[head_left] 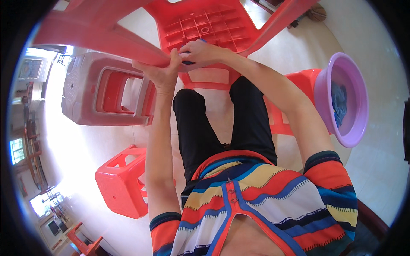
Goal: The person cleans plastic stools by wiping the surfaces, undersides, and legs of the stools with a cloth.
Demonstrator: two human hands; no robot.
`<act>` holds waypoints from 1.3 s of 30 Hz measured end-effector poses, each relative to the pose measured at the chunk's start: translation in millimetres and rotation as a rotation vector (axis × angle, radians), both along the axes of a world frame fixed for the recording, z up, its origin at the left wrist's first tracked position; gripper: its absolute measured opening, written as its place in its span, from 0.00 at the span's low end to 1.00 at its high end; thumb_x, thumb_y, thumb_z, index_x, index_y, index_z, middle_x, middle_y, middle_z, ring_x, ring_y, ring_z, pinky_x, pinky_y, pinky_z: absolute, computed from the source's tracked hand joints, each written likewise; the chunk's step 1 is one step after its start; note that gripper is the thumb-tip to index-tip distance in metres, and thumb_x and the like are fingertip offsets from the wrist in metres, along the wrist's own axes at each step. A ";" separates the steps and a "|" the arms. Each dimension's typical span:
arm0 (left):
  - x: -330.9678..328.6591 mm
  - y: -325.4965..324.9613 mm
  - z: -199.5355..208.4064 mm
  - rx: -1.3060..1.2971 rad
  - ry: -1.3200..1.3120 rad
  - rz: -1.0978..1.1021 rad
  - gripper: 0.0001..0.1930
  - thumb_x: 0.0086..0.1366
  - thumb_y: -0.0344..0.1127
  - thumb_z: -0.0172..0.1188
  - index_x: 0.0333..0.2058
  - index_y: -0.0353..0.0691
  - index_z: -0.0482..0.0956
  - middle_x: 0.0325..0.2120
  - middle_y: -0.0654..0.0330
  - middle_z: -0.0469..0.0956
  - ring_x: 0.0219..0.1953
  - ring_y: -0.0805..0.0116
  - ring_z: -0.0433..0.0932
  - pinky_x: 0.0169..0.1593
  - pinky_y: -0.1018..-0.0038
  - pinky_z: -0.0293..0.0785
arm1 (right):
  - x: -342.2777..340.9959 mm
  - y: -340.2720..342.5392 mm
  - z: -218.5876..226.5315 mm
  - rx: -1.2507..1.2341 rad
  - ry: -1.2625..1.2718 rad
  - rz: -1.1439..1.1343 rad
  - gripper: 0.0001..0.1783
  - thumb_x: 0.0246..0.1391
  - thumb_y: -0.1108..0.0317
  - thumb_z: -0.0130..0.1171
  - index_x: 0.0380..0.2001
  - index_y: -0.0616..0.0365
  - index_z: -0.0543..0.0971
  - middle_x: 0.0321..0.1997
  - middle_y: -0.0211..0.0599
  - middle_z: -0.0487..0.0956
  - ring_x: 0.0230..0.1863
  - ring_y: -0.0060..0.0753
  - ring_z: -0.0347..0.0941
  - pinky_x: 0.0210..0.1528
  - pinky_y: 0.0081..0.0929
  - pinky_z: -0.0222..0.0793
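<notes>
A large red plastic stool (205, 27) is tipped in front of me, its ribbed underside facing me. My left hand (161, 73) grips the end of one of its legs (141, 50), thumb up along the edge. Close beside it, my right hand (198, 52) is closed at the same leg end. Bits of something dark blue (187, 62) show between and beside the right fingers. Most of it is hidden, and its kind cannot be made out.
Nested stools (81, 87), greyish outside and red inside, lie sideways at left. A small red stool (124, 183) is below them. At right a purple basin (362, 100) holds blue-grey cloth (338, 102), beside another red stool (299, 79). My black-trousered knees (190, 100) are below the held stool.
</notes>
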State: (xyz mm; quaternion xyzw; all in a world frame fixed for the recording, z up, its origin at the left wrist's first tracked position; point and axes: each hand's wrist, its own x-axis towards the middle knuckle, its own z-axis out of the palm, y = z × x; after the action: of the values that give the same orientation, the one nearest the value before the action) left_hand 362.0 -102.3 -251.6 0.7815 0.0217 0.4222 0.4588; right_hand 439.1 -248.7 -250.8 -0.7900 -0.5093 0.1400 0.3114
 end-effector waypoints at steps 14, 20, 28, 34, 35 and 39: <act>2.8 -12.1 -1.6 -0.064 -0.128 -0.091 0.48 0.41 0.38 0.73 0.54 0.34 0.48 0.44 0.51 0.59 0.46 0.60 0.63 0.47 0.64 0.67 | -29.7 -41.1 33.8 -0.010 0.265 -0.142 0.20 0.52 0.52 0.54 0.42 0.53 0.77 0.41 0.37 0.74 0.45 0.34 0.71 0.47 0.30 0.64; -1.5 -9.5 2.4 -0.101 -0.050 -0.089 0.47 0.41 0.39 0.73 0.53 0.34 0.48 0.44 0.50 0.59 0.45 0.60 0.65 0.45 0.65 0.68 | -27.3 -53.1 15.3 0.083 0.076 -0.066 0.08 0.54 0.66 0.52 0.34 0.59 0.72 0.35 0.37 0.73 0.40 0.35 0.70 0.44 0.28 0.65; -5.6 -14.4 11.5 -0.034 -0.067 -0.050 0.45 0.42 0.39 0.72 0.51 0.36 0.48 0.42 0.50 0.60 0.43 0.60 0.66 0.42 0.65 0.69 | -26.7 -69.4 10.3 0.353 0.142 -0.615 0.07 0.55 0.71 0.50 0.37 0.61 0.70 0.34 0.42 0.74 0.38 0.42 0.72 0.41 0.29 0.67; -3.0 -14.1 11.5 0.077 -0.117 0.009 0.47 0.41 0.40 0.73 0.53 0.37 0.48 0.44 0.48 0.61 0.43 0.58 0.69 0.42 0.63 0.70 | -28.6 -64.6 29.4 0.535 -0.173 -0.645 0.08 0.58 0.72 0.49 0.40 0.58 0.71 0.34 0.34 0.73 0.37 0.28 0.71 0.41 0.23 0.66; -1.7 -13.8 11.0 0.134 -0.129 0.047 0.47 0.41 0.40 0.73 0.53 0.37 0.48 0.44 0.48 0.61 0.42 0.58 0.70 0.42 0.63 0.70 | -26.6 -59.8 25.7 0.490 -0.397 -0.506 0.11 0.54 0.69 0.54 0.42 0.56 0.72 0.36 0.36 0.73 0.37 0.36 0.72 0.42 0.27 0.67; -2.7 -13.7 8.7 0.024 -0.127 -0.007 0.46 0.41 0.40 0.72 0.53 0.36 0.49 0.43 0.48 0.62 0.40 0.57 0.71 0.42 0.64 0.71 | -49.7 -30.1 -15.0 0.192 -0.677 -0.311 0.13 0.50 0.58 0.56 0.37 0.51 0.73 0.36 0.38 0.72 0.41 0.40 0.70 0.37 0.37 0.66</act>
State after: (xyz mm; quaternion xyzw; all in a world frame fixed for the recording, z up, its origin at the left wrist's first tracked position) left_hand 359.3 -116.0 -243.0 0.7586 -0.0152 0.4696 0.4515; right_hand 389.3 -278.7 -265.7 -0.8267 -0.4680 -0.2260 0.2157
